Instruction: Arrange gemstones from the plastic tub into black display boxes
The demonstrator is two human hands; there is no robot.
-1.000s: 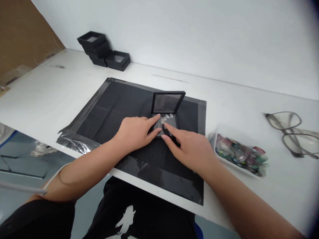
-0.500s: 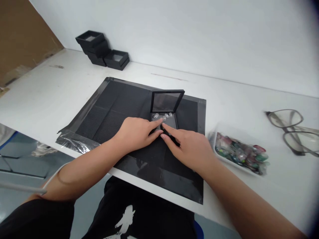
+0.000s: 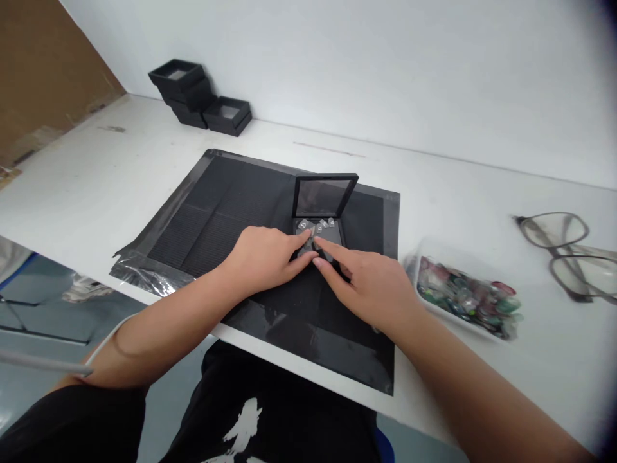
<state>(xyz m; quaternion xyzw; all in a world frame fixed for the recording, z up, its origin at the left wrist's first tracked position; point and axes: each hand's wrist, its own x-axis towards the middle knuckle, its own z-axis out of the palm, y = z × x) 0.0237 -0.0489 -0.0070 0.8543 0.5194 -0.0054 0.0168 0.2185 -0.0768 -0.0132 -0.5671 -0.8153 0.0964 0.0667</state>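
A small black display case stands on a black mat, its framed clear lid tilted up at the back. Inside lie several small clear pieces with white marks, partly covered by fingers. My left hand reaches in from the left, index fingertip on the pieces and thumb at the case's front edge. From the right, my right hand does likewise, its index fingertip close beside the left one. Both hands close loosely about the front of the case; their other fingers are curled and mostly hidden.
To the right sits a clear plastic tub of coloured translucent pieces. Eyeglasses lie farther right. Black frame boxes are stacked by the wall. The black mat overhangs the white table's front edge.
My right index fingertip has shifted slightly right, away from the left one. The case and its raised lid stay in place.
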